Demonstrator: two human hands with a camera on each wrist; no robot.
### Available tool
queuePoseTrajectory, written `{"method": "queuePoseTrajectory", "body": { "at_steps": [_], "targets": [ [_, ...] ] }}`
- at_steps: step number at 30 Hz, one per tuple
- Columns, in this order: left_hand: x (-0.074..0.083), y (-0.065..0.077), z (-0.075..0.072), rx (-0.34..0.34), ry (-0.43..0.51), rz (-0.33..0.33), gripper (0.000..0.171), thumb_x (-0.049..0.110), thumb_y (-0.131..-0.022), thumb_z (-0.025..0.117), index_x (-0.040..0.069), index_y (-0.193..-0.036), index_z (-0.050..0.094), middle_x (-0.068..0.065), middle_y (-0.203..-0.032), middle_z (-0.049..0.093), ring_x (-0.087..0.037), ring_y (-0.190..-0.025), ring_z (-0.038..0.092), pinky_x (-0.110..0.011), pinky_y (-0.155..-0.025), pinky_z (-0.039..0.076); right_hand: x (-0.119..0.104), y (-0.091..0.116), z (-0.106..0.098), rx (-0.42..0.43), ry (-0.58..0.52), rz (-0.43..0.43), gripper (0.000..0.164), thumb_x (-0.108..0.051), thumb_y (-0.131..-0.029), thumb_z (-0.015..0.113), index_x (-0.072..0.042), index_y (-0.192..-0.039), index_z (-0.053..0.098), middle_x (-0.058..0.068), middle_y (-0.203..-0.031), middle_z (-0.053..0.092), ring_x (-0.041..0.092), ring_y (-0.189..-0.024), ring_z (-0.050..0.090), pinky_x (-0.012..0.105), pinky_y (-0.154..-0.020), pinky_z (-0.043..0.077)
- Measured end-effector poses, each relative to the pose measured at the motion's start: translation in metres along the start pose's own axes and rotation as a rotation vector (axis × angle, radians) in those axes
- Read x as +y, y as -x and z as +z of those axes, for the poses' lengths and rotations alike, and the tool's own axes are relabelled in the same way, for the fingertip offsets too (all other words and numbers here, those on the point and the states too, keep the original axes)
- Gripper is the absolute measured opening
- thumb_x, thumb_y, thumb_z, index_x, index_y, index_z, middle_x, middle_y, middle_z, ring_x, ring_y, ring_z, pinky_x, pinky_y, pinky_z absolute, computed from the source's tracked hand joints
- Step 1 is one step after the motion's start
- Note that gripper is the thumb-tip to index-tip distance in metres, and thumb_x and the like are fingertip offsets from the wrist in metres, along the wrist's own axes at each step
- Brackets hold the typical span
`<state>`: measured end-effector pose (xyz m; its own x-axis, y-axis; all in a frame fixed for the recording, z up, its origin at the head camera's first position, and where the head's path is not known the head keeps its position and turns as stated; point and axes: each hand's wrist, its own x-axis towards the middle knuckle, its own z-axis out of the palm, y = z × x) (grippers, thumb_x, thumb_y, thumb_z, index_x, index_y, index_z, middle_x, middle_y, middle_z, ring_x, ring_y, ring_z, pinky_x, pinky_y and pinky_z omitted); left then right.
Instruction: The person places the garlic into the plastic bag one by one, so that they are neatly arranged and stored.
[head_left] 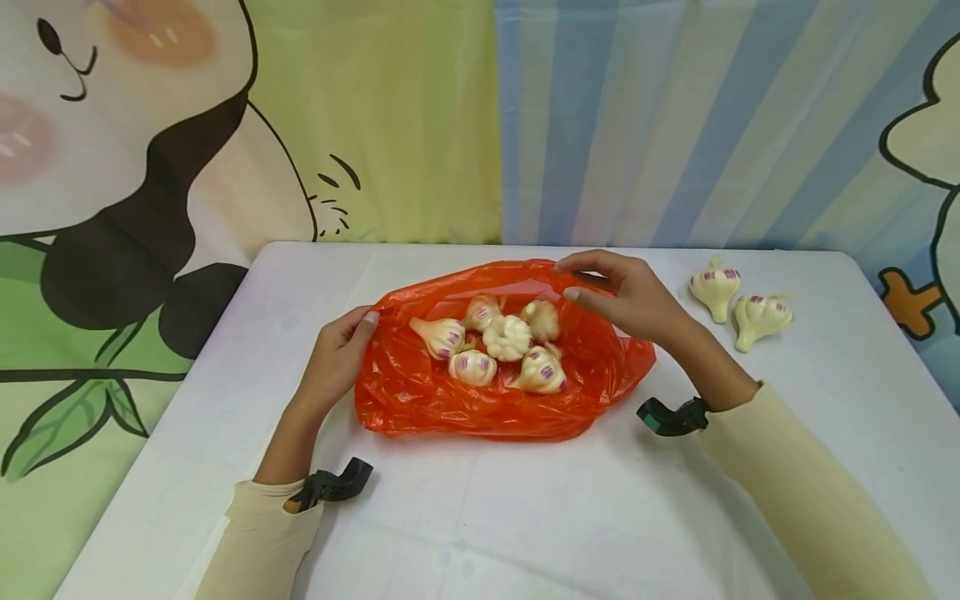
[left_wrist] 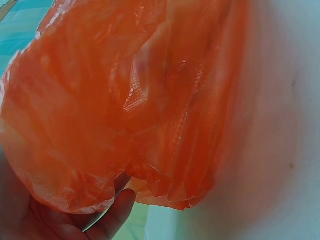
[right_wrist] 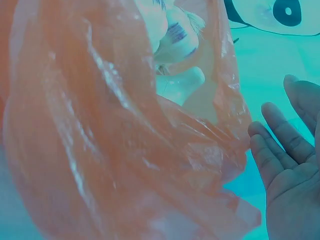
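A red plastic bag (head_left: 450, 417) lies spread open on the table with several garlic bulbs (head_left: 507, 337) inside it. My left hand (head_left: 333, 354) pinches the bag's left edge between thumb and fingers; in the left wrist view the hand (left_wrist: 65, 220) is partly covered by the plastic. At the bag's far right rim is my right hand (head_left: 630, 296), its fingers loosely extended. The right wrist view shows that hand (right_wrist: 295, 165) with fingers apart and nothing between them, fingertips close to the bag's edge; whether they touch it I cannot tell.
Two more garlic bulbs, one upright-looking (head_left: 716, 288) and one tilted (head_left: 759, 319), lie on the white table (head_left: 465, 517) at the right, beyond my right forearm. A printed curtain (head_left: 405, 125) hangs behind the table's back edge.
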<state>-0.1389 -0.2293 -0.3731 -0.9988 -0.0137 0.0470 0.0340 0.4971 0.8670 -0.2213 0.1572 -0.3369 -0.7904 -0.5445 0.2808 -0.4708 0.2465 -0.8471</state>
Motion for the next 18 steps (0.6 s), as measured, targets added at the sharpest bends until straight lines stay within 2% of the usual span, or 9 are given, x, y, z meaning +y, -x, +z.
{"method": "queuePoseTrajectory", "body": {
  "at_steps": [3,13,18],
  "targets": [
    [0.000,0.000,-0.001,0.002,0.004,0.001,0.051,0.045,-0.103,0.039,0.008,-0.133,0.058,-0.006,-0.119,0.063,-0.022,-0.100,0.057,-0.024,-0.085,0.051,0.001,0.003,-0.003,0.012,-0.001,-0.006,0.034,-0.003,-0.092,0.065,0.000,-0.126,0.060,0.017,-0.123,0.061,0.032,-0.119,0.056,0.026,-0.092,0.047],
    [0.000,0.002,-0.002,0.006,0.021,0.022,0.050,0.043,-0.104,0.040,0.007,-0.132,0.059,-0.006,-0.120,0.063,-0.022,-0.100,0.057,-0.025,-0.086,0.051,0.014,0.026,-0.018,0.047,0.121,0.021,0.033,-0.001,-0.092,0.064,0.001,-0.125,0.061,0.015,-0.122,0.061,0.031,-0.113,0.060,0.019,-0.087,0.047],
    [0.000,0.002,-0.003,0.017,0.016,0.025,0.050,0.044,-0.103,0.040,0.008,-0.132,0.059,-0.006,-0.118,0.063,-0.021,-0.099,0.058,-0.025,-0.085,0.051,0.025,0.039,-0.026,0.091,0.159,0.029,0.032,0.000,-0.091,0.066,0.000,-0.123,0.062,0.013,-0.120,0.063,0.026,-0.110,0.061,0.016,-0.086,0.046]
  ]
}}
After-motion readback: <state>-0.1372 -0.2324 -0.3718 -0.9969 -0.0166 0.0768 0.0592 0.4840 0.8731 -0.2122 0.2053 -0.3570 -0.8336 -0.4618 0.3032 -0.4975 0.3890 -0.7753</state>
